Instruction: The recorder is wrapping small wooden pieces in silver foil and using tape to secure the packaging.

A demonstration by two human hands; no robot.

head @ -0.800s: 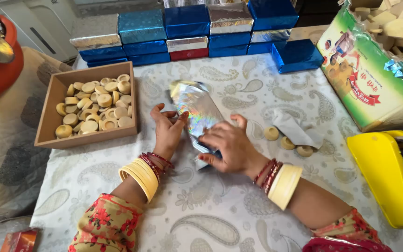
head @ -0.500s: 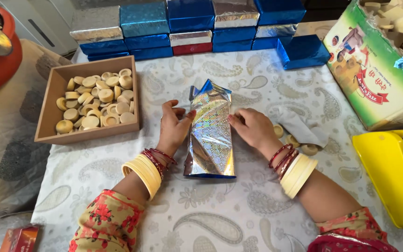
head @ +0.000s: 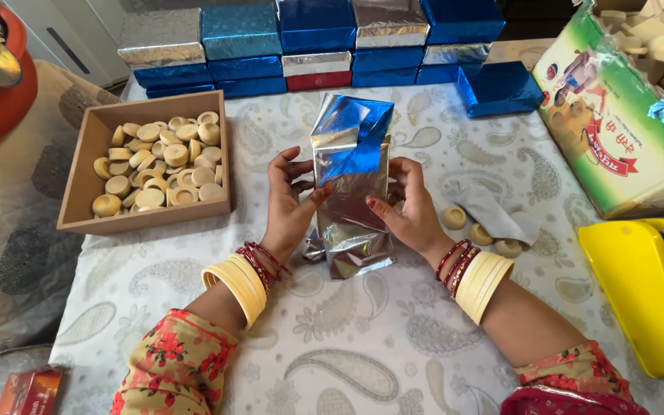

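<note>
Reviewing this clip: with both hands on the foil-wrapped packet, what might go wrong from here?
1. The foil packet is pinched only at its sides by the left hand and right hand; its blue top flap stands loose, so the wrap might unfold or tear.
2. Loose round pieces lie by the right wrist; a bangle or sleeve might knock them along the table.
3. The crumpled lower end of the foil might snag.

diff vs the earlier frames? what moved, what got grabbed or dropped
The foil packet went from tilted and half-turned under both hands to lying straight, long axis away from the person. The left hand and right hand now pinch its two sides. The tray of discs, the stacked boxes and the tape dispenser stayed put.
</note>
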